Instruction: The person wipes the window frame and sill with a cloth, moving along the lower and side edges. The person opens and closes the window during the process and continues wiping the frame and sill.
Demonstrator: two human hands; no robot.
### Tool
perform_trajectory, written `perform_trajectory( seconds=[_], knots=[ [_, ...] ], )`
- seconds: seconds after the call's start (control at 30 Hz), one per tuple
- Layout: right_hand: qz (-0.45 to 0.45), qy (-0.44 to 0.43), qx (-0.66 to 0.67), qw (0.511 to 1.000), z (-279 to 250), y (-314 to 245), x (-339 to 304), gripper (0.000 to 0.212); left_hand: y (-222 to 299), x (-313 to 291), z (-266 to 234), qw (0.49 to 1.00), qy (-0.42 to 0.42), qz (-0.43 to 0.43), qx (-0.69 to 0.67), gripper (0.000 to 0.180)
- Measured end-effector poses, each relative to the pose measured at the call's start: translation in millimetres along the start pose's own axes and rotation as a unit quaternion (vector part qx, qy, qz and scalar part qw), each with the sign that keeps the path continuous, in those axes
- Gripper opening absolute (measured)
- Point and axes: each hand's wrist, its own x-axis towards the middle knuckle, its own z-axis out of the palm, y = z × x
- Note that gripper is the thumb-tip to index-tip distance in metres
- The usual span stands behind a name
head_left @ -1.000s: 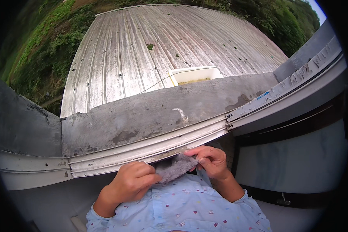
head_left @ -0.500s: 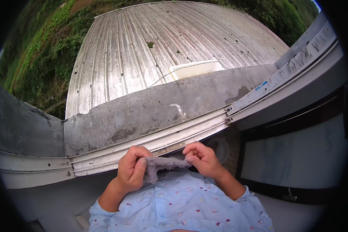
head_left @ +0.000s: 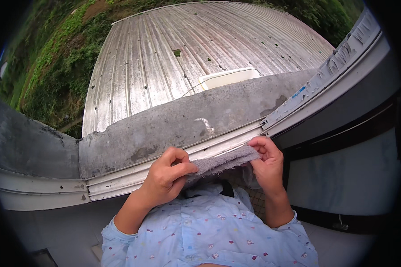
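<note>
A greyish-purple, fuzzy cleaning cloth (head_left: 225,161) is stretched between my two hands, folded into a band. My left hand (head_left: 168,174) pinches its left end between thumb and fingers. At the other end my right hand (head_left: 267,161) grips the cloth, thumb beneath and fingers bent over it. Both hands are raised just in front of the white window track (head_left: 120,181), and the cloth overlaps the track from this angle. Part of the cloth's lower edge hangs below my left fingers.
Beyond the track lies a grey concrete sill (head_left: 173,124), stained in places. A white basin (head_left: 229,79) sits behind it, before a corrugated roof (head_left: 142,66). The sliding window frame (head_left: 316,91) with peeling film stands at right, near a dark-framed glass panel (head_left: 338,173).
My hands have moved apart and up, the right one farther right. The cloth, bunched before, is now pulled out wider between them.
</note>
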Motion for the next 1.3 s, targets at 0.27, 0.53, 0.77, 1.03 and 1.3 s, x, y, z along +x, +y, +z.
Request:
perform_trajectory(
  seconds=[0.27, 0.53, 0.77, 1.03, 1.3],
  knots=[
    [-0.203, -0.058, -0.370, 0.905, 18.2, 8.1, 4.5, 0.030, -5.0, 1.3, 29.4, 0.965, 0.020, -0.015, 0.260, 0.032],
    [-0.177, -0.137, -0.431, 0.874, 36.2, -0.7, 0.9, 0.025, 4.5, 3.2, 27.3, 0.968, -0.023, -0.054, 0.245, 0.036],
    [-0.198, -0.118, -0.415, 0.880, 42.9, 11.6, 0.4, 0.020, -1.2, -6.4, 23.1, 0.979, 0.027, -0.098, 0.179, 0.038],
    [-0.196, -0.116, -0.367, 0.902, 47.4, 16.9, -6.9, 0.024, -3.5, 21.3, 28.8, 0.962, -0.015, -0.129, 0.239, 0.033],
    [-0.233, -0.122, -0.257, 0.930, 47.2, 25.7, -2.6, 0.018, -6.7, 33.5, 34.8, 0.959, -0.026, -0.139, 0.244, 0.035]
  ],
)
